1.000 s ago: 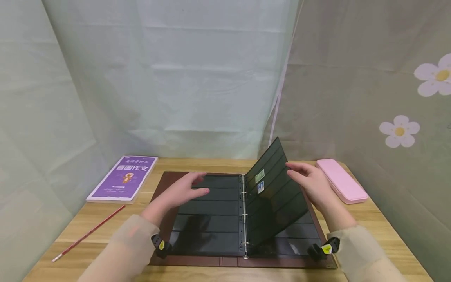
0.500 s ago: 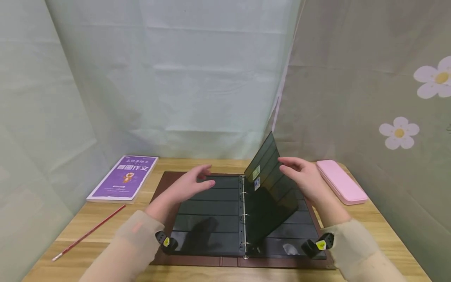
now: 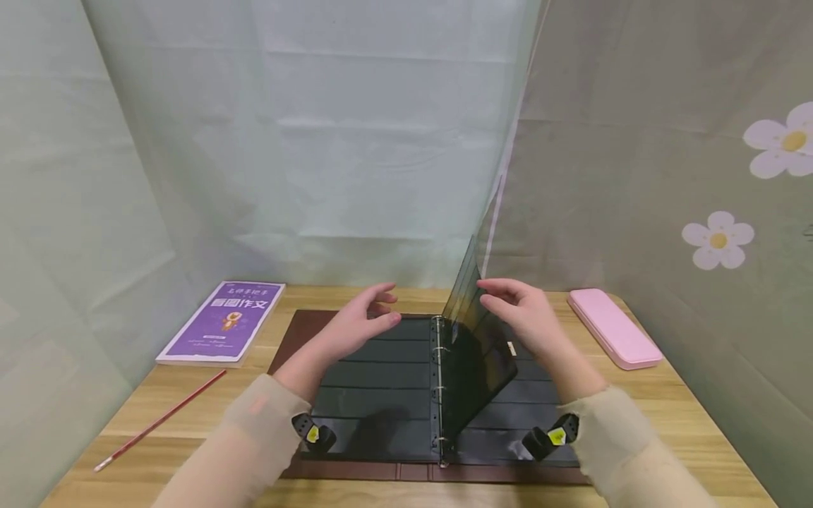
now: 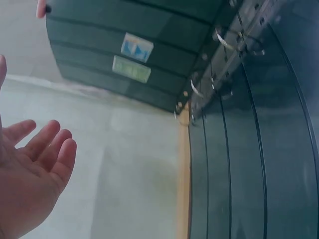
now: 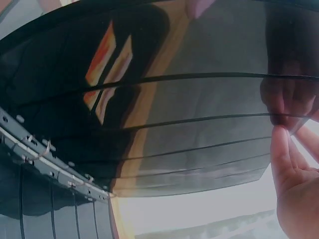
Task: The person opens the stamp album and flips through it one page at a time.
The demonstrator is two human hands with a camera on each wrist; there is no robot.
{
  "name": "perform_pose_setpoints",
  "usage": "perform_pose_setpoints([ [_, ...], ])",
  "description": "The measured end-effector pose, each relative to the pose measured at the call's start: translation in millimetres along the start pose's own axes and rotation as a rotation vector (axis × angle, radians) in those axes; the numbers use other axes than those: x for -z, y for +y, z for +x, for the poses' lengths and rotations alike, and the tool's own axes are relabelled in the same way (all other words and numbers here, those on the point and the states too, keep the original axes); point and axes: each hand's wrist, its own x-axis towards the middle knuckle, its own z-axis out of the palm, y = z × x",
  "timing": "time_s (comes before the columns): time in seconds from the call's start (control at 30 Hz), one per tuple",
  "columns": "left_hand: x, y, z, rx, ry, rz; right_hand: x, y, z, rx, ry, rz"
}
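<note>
A stamp album with a dark red cover (image 3: 381, 470) lies spread open on the table, its black pages on metal rings (image 3: 440, 388). With thumb and fingers my right hand (image 3: 530, 317) pinches the outer edge of one black page (image 3: 473, 374), which stands almost upright. A blue stamp (image 4: 137, 47) and a green stamp (image 4: 131, 68) show on that page in the left wrist view. Its other face, in the right wrist view, carries two orange-toned stamps (image 5: 102, 55). My left hand (image 3: 356, 328) hovers above the left page (image 3: 375, 374), fingers loosely bent, holding nothing.
A purple book (image 3: 222, 321) lies at the back left, with a red pencil (image 3: 161, 420) nearer on the wooden table (image 3: 146, 395). A pink case (image 3: 615, 328) is at the back right. Pale cloth (image 3: 356, 141) hangs close behind the table.
The right hand has moved left, lifting the page from a slant to nearly upright. The left hand has shifted right and slightly up. The stamps' face has turned out of the head view.
</note>
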Motion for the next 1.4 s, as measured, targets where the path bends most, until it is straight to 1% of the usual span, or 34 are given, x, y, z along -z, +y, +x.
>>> perform_pose_setpoints([
  [0.07, -3.2, 4.7, 1.2, -0.011, 0.001, -0.019, -5, -2, 1.4, 0.002, -0.003, 0.028],
  [0.2, -7.8, 12.7, 3.1, -0.024, -0.019, -0.043, -14, -5, 3.4, 0.010, -0.022, 0.077],
  [0.37, -12.3, 19.3, 5.3, -0.037, -0.028, -0.067, -23, -5, 4.4, 0.001, -0.039, 0.090],
  [0.47, -16.0, 21.2, 6.3, -0.060, -0.036, -0.075, -27, -2, 4.2, -0.004, -0.033, 0.111],
  [0.63, -22.5, 21.5, 7.4, -0.068, -0.059, -0.093, -32, 3, 2.8, 0.008, -0.002, 0.134],
  [0.77, -25.5, 21.2, 8.3, -0.066, -0.073, -0.103, -34, 4, 1.5, 0.000, -0.009, 0.154],
  [0.93, -28.0, 23.9, 8.1, -0.066, -0.078, -0.109, -39, 3, 0.3, -0.030, -0.020, 0.183],
  [1.0, -29.4, 24.8, 8.4, -0.068, -0.081, -0.118, -43, 3, 0.6, -0.035, -0.024, 0.209],
  [1.1, -31.3, 26.4, 7.7, -0.071, -0.086, -0.134, -48, 4, 0.9, -0.029, -0.041, 0.293],
  [1.23, -33.0, 25.5, 7.4, -0.077, -0.077, -0.128, -54, 7, 0.5, -0.014, -0.080, 0.400],
  [1.3, -33.2, 25.2, 7.4, -0.081, -0.070, -0.122, -56, 8, -0.1, -0.009, -0.099, 0.420],
  [1.4, -32.6, 25.7, 7.2, -0.090, -0.063, -0.118, -59, 10, -0.9, -0.006, -0.109, 0.420],
])
